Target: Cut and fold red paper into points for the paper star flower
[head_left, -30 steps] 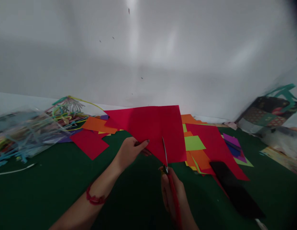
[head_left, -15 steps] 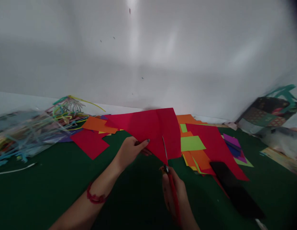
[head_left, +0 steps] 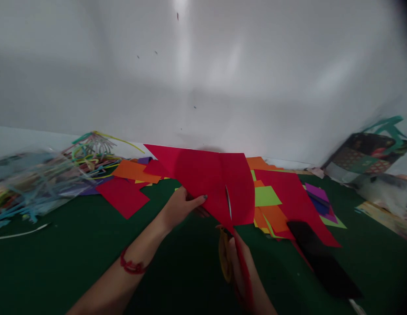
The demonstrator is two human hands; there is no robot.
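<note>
My left hand [head_left: 180, 205] pinches the lower left edge of a sheet of red paper [head_left: 200, 173], thumb on top and fingers beneath. The sheet is held up off the table, and a crease line runs down its right part. My right hand [head_left: 244, 258] is closed around a pair of scissors [head_left: 244, 271] with red on the outer handle and a yellowish inner loop [head_left: 225, 258]. A blade [head_left: 228, 202] shows above the paper close to the crease; the pivot is mostly hidden by the paper's lower corner.
Coloured paper pieces lie to the right, among them a lime green one [head_left: 268, 196] and a large red one [head_left: 288, 192]. A black phone [head_left: 324, 260] rests on the dark green table [head_left: 177, 275]. At left are clear plastic bags [head_left: 42, 179] and a red piece [head_left: 123, 199].
The red sheet has tilted, its upper left corner higher and its right edge farther right. The scissor handles have spread apart, so the yellowish loop now shows.
</note>
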